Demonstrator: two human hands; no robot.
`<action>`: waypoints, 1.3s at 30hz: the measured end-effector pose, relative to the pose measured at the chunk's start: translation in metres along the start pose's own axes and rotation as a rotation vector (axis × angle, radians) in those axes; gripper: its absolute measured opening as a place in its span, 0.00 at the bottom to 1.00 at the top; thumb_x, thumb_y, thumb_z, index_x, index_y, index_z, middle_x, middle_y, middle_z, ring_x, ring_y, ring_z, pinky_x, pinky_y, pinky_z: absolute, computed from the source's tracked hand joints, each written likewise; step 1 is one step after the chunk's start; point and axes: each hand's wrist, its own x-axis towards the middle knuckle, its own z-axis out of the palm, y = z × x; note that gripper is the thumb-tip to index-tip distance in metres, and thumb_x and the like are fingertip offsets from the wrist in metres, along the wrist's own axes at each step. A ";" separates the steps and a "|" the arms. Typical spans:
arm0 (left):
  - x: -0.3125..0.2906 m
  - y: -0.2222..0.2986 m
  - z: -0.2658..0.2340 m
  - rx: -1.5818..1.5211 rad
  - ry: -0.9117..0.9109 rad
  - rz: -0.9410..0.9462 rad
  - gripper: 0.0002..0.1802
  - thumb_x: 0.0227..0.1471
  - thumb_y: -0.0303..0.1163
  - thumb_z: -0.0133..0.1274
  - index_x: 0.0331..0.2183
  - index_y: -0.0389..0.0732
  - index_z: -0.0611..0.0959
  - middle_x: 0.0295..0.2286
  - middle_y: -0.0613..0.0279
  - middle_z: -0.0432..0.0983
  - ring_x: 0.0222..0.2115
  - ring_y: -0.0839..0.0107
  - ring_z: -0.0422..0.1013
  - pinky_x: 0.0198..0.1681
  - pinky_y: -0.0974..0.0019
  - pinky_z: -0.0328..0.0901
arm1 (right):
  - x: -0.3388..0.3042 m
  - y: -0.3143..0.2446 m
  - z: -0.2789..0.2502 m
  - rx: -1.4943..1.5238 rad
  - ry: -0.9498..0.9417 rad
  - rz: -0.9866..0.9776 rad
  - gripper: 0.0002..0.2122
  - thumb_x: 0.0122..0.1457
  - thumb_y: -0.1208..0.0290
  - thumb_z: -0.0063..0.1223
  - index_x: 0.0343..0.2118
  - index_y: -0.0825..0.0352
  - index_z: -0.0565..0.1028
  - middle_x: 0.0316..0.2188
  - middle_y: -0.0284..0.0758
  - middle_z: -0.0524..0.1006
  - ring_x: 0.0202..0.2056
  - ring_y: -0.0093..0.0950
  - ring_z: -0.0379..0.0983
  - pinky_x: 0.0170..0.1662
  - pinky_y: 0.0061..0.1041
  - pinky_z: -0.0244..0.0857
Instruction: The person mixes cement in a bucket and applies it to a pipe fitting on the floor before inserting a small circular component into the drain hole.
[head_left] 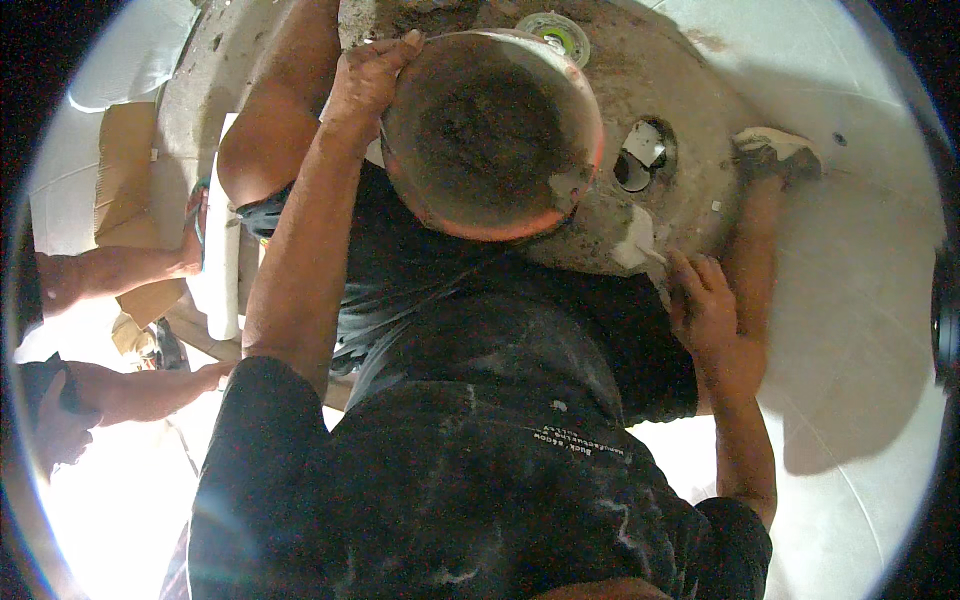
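So the left hand (365, 75) has its grip closed over the rim of a round, orange-rimmed bowl caked with dark grey mortar (490, 130), holding it up in front of the body above the rough grey concrete patch (680, 110), with the open mouth tipped toward the camera. The right hand (705, 305) is down at the edge of that patch with fingers curled round a small white scraper-like tool (640, 245), though I can't tell how tight that grip is. If you're working like this, I'd say keep the bowl close to the spot you're filling so nothing drops on the pale floor (860, 300), keep a thumb over the rim so it doesn't tip further, and press the tool flat in short strokes near the round cut-out hole (640, 160). Watch the foot in the dusty shoe (775, 150) sitting just beside the patch
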 end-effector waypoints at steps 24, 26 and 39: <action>-0.019 0.019 0.030 0.019 -0.055 0.174 0.19 0.56 0.46 0.61 0.34 0.39 0.87 0.25 0.66 0.81 0.26 0.76 0.73 0.31 0.69 0.68 | 0.041 -0.008 -0.060 0.214 -0.175 0.369 0.18 0.69 0.58 0.49 0.34 0.72 0.76 0.23 0.34 0.75 0.23 0.30 0.66 0.31 0.33 0.64; -0.032 0.025 0.039 -0.027 -0.070 0.190 0.19 0.57 0.46 0.61 0.32 0.38 0.87 0.24 0.68 0.79 0.25 0.77 0.71 0.29 0.69 0.67 | 0.058 -0.010 -0.077 0.116 -0.287 0.305 0.18 0.69 0.59 0.49 0.33 0.73 0.76 0.21 0.36 0.74 0.23 0.29 0.65 0.31 0.33 0.63; -0.050 0.040 0.056 0.748 0.014 0.812 0.09 0.56 0.38 0.61 0.36 0.45 0.87 0.30 0.58 0.82 0.30 0.57 0.78 0.33 0.60 0.71 | 0.068 -0.029 -0.009 0.804 -0.705 0.429 0.16 0.68 0.56 0.50 0.33 0.66 0.78 0.20 0.28 0.72 0.21 0.21 0.67 0.24 0.26 0.62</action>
